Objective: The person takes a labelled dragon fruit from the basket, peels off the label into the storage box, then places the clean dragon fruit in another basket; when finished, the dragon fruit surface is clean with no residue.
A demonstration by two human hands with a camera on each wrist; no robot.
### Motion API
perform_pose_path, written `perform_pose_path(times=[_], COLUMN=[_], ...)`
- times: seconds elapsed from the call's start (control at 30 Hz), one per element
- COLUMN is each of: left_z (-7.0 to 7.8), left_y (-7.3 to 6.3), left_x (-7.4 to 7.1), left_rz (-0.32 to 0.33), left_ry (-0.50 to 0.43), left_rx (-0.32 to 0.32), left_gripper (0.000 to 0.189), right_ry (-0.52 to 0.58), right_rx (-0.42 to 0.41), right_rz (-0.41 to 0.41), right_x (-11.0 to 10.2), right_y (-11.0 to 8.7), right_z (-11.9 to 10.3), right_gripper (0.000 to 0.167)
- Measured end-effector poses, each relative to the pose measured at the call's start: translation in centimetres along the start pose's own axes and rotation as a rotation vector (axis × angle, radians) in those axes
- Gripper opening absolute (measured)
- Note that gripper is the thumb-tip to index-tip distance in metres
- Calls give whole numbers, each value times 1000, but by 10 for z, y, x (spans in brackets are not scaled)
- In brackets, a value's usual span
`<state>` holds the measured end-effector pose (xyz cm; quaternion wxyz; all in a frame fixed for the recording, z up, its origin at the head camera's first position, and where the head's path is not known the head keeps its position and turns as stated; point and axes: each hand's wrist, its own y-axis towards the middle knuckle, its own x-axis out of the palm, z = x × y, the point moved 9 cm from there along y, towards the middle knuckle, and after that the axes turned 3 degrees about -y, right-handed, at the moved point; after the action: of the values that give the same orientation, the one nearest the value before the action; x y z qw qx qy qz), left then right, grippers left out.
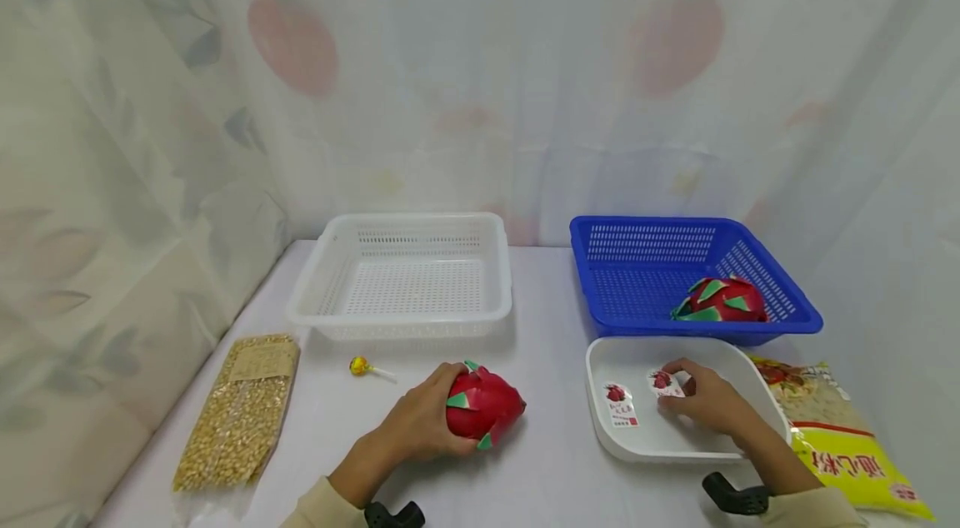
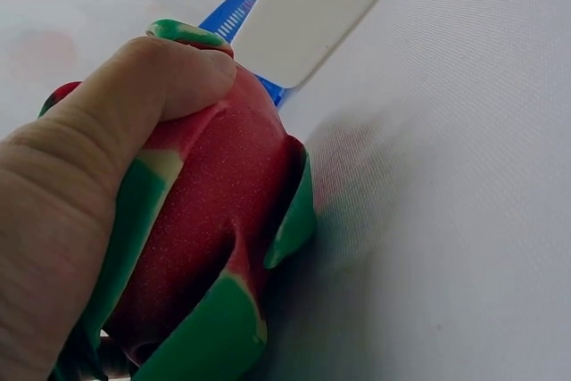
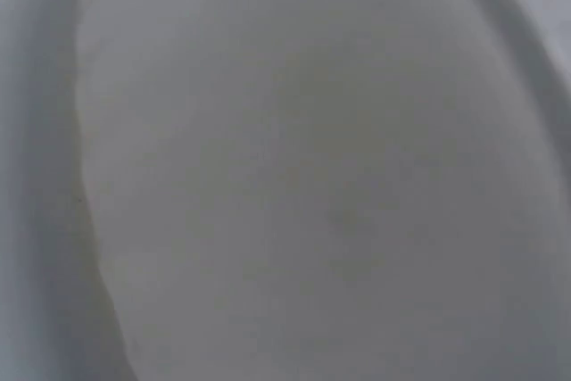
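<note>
My left hand [image 1: 427, 420] grips a red dragon fruit [image 1: 487, 407] with green-tipped scales, low over the white table. In the left wrist view, the thumb [image 2: 134, 95] presses along the fruit's side. My right hand [image 1: 708, 399] reaches into a white tray [image 1: 697, 449], thumb and bent forefinger at opposite edges of a small label [image 1: 662, 381] with a red fruit picture. Beside it in the tray lies a similar label [image 1: 621, 407]. The right wrist view shows only a blurred pale surface, with no fingers visible.
A white basket [image 1: 401, 318] stands behind the left hand. Behind the tray, a blue basket [image 1: 622, 313] holds another dragon fruit [image 1: 723, 301]. A lollipop [image 1: 362, 366] and a bag of yellow kernels [image 1: 243, 420] lie at left. A yellow-and-clear food bag [image 1: 855, 461] lies right of the tray.
</note>
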<state>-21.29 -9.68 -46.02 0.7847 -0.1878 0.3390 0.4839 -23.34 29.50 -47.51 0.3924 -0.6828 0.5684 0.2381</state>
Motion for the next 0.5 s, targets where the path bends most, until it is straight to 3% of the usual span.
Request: perform_pose_path(times=[0.17,0.37,0.5], left_z=[-1,0,0], left_y=[0,0,0], left_x=[-1,-1,-1], left_rz=[5,3,1], left_ry=[6,11,4], left_rx=[-1,-3,-1], left_gripper=[94,95,94], right_ry=[172,168,127], right_rx=[34,-20,-43], right_rz=[-53,-140,-129], right_x=[2,9,12], right_y=[-3,-4,-4], right_z=[1,-4,-4], right_gripper=[54,51,47])
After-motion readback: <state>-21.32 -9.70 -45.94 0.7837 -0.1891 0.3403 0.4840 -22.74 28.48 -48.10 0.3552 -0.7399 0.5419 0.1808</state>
